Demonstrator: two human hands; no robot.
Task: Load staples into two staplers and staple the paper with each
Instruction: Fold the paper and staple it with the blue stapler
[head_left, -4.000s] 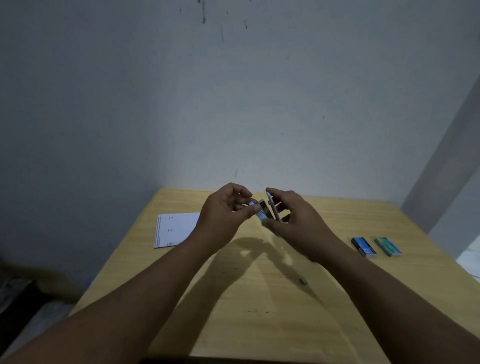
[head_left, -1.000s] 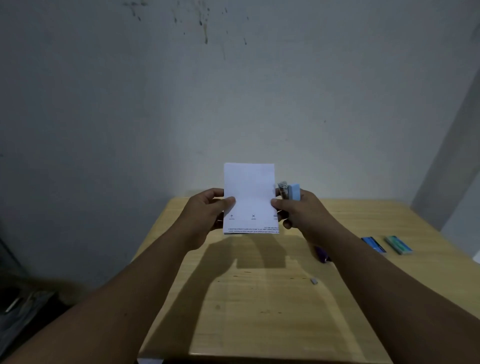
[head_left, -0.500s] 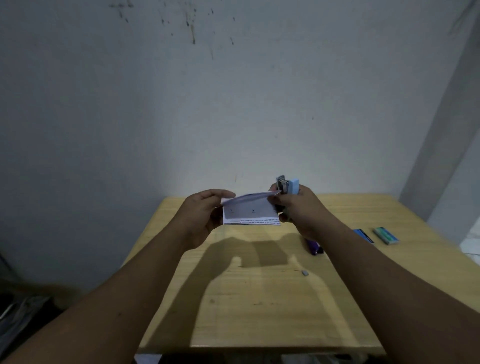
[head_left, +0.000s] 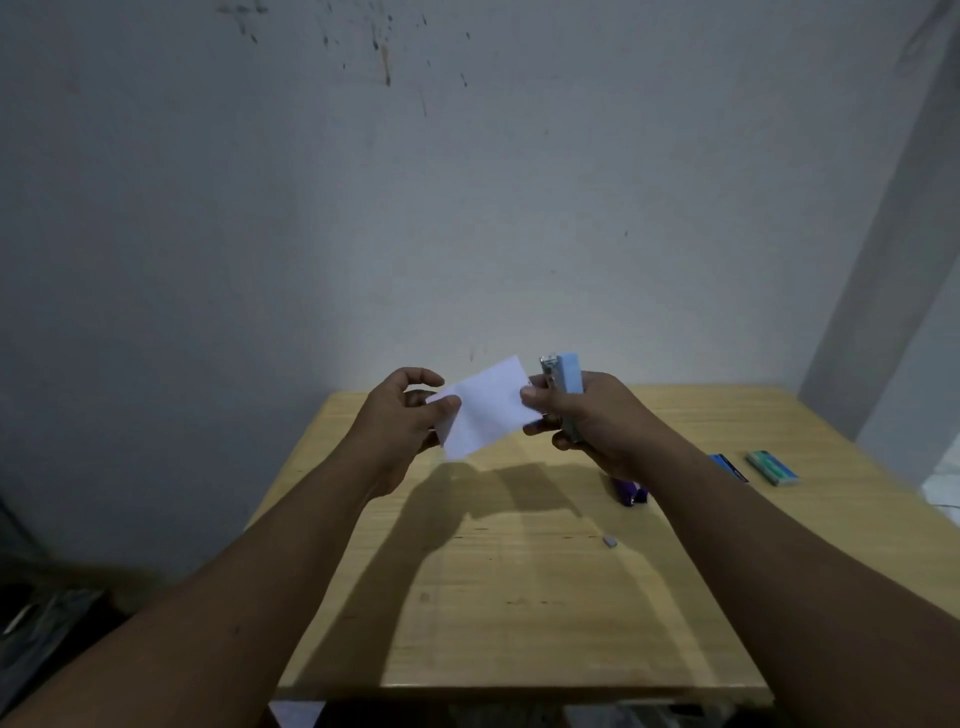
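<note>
Behind the wooden table stood a plain grey wall with dark specks near its top. I held both hands above the far half of the table. My left hand pinched the left edge of the folded white paper between thumb and fingers, closed on it, with the sheet tilted so that its right corner rose toward 1 o'clock. My right hand was wrapped around the light blue stapler, which stood nearly upright with its metal head at 12 o'clock; the thumb and forefinger of that hand also touched the right edge of the paper. From the paper, the purple stapler lay on the table at about 4 o'clock, partly hidden under my right wrist. Two staple boxes lay farther at 3 o'clock near the right edge: a blue staple box and, just beside it, a green staple box. One small grey staple strip lay apart on the bare wood at 5 o'clock.
</note>
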